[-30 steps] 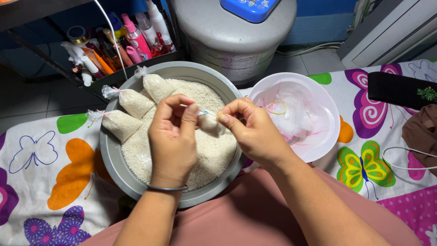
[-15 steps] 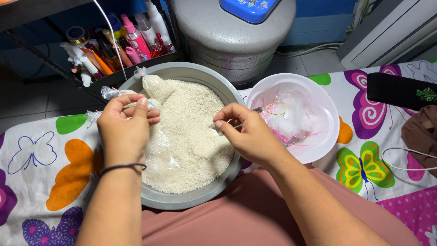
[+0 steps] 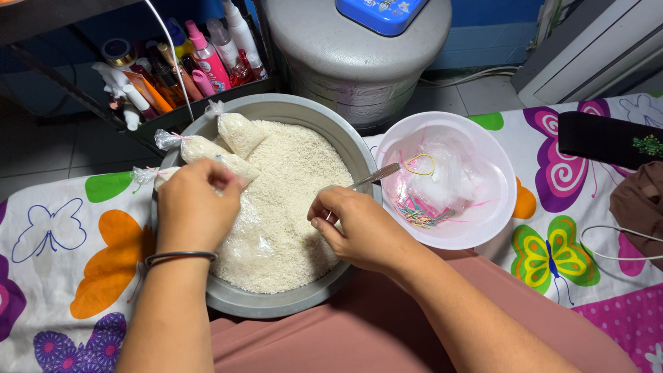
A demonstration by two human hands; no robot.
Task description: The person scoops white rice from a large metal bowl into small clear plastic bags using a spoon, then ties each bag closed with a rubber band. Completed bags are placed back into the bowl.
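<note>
The left hand (image 3: 195, 207) is closed around the top of a small clear plastic bag (image 3: 245, 231) that is partly filled with rice; the fingers pinch the bag's mouth, and the body of the bag lies just below and to the right of this grip, resting on the rice (image 3: 290, 200). The right hand (image 3: 359, 228) is closed on the handle of a metal spoon (image 3: 376, 175), which goes up and to the right from the fingers and passes over the rim of the grey basin (image 3: 276, 304). Both hands are over this basin, which is full of white rice. Just above the left hand, three tied bags of rice (image 3: 238, 132) lie against the far-left rim of the basin, touching each other. To the right of the right hand, just beside the basin, stands a white plastic bowl (image 3: 483, 228) with clear bags and coloured rubber bands (image 3: 418, 214) inside; one yellow band (image 3: 421, 164) lies near the end of the spoon. Basin and bowl sit on a cloth with butterfly print (image 3: 62, 255). Beyond the basin stands a grey round container (image 3: 359, 62) with a blue box (image 3: 380, 12) on it, and to its left a rack of bottles (image 3: 179, 62).
</note>
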